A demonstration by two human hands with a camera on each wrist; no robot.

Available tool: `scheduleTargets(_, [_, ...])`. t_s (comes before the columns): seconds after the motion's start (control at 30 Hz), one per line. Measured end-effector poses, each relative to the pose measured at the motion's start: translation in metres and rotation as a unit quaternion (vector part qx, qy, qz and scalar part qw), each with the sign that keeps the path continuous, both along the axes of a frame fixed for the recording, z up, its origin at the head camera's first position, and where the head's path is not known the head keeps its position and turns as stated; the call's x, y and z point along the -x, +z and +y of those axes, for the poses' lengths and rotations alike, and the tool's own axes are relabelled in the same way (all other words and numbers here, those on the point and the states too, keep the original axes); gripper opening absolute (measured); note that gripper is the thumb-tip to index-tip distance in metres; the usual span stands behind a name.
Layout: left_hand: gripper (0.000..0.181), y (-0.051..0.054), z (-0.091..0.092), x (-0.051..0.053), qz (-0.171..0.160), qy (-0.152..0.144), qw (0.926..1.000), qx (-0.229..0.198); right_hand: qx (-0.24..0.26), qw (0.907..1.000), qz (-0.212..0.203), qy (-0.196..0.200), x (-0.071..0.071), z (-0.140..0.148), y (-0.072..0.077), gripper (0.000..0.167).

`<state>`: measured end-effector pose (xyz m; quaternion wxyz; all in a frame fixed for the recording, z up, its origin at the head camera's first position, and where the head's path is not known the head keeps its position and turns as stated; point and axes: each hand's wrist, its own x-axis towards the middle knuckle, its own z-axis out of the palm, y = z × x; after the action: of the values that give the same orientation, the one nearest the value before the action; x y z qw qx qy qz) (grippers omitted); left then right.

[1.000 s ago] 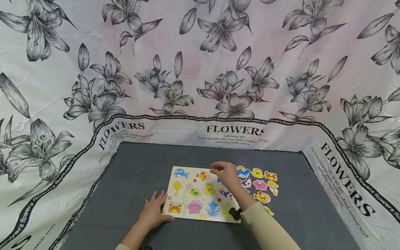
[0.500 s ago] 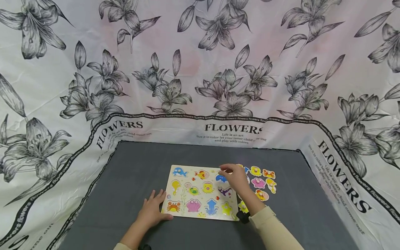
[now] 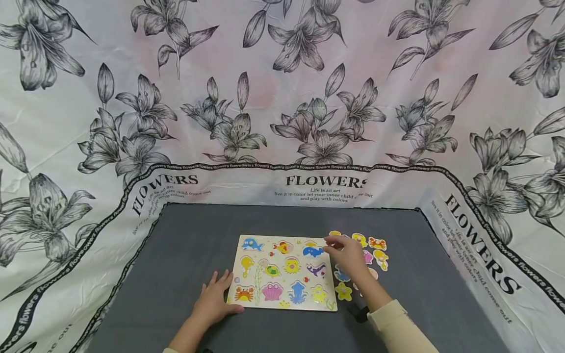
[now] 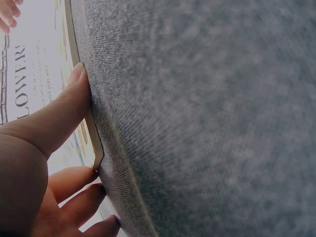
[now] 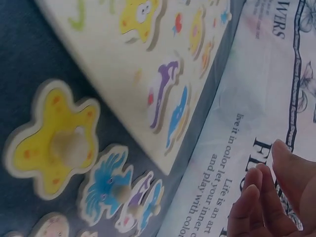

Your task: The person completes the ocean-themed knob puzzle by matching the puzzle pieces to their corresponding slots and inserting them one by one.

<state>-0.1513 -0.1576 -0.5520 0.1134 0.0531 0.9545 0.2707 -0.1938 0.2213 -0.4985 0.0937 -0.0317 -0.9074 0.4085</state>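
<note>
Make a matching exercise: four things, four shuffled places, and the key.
Things:
1. Cream rectangular wooden puzzle board
2. Yellow star-shaped wooden piece
3. Person's left hand
4. Person's right hand

Places:
A. On grey cloth beside the board's near right corner
B. Near the board's far right corner
C. Between left hand and star piece
D. At the board's near left corner

Pairs: 1-C, 2-A, 3-D, 4-B

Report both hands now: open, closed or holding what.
Left hand: open, touching the puzzle board at its corner.
Right hand: open, holding nothing visible.
</note>
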Motion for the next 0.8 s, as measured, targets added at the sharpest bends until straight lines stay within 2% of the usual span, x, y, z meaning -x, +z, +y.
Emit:
scheduleTargets(0.17, [0.108,0.001,0.001,0.000,0.000,0.003,1.0000,0.000,0.002,1.0000,-0.002,-0.002,-0.010,0.010,-0.002,0.031])
scheduleTargets(0.43, [0.108,0.001,0.002,-0.001,-0.004,-0.001,1.0000,-0.001,0.005,0.9996,-0.008,-0.028,-0.023,0.034,-0.007,0.033])
scheduleTargets(0.8, [0.109,-0.001,-0.001,-0.001,-0.007,0.000,1.0000,-0.002,-0.007,0.9979,-0.031,-0.056,-0.037,0.074,-0.026,0.033])
